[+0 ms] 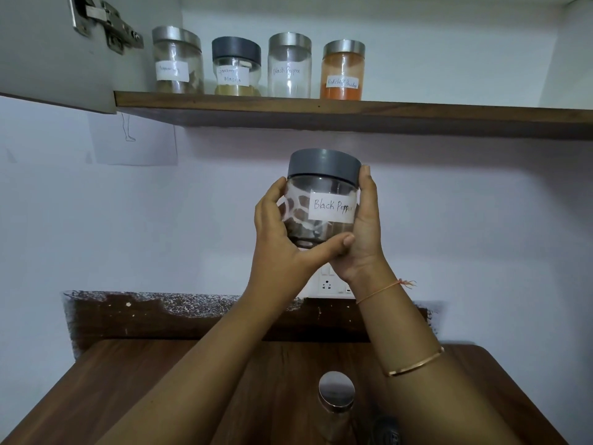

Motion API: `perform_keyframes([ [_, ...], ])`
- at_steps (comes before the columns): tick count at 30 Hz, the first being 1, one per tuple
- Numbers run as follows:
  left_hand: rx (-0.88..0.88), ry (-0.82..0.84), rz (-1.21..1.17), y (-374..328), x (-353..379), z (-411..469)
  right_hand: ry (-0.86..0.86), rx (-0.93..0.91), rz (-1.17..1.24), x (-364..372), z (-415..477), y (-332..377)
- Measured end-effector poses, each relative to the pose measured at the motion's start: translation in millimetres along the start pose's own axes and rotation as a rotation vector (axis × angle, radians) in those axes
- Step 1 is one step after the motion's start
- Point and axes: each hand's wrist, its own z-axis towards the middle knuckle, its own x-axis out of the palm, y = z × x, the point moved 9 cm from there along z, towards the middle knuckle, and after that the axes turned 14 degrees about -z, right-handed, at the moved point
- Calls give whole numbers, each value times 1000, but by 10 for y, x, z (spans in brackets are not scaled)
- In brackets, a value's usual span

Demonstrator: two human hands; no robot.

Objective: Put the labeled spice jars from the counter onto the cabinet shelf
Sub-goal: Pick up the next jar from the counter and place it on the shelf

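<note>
both hands (282, 232) grip jar (324, 187) labelled "black pepper".

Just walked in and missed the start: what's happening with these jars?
A person holds the grey-lidded Black Pepper jar in mid-air, left hand and right hand both wrapped around it, below the cabinet shelf. A row of four labeled jars stands on that shelf. One steel-lidded jar stands on the wooden counter below.

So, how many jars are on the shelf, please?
4, left to right: an unreadable-label jar, Garam Masala jar, Black Pepper jar, Red Chilli Powder jar. None looks hidden.
</note>
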Motion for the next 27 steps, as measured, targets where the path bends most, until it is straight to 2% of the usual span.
perform_keyframes([
  [6,-25,100,-81,-30,16,52,-68,-96,-131,-1,-83,241],
  [19,-77,161,-186,42,-18,111,-308,-227,-488,53,-268,523],
  [27,-216,162,-236,185,-9,101,-342,-278,-530,60,-270,585],
])
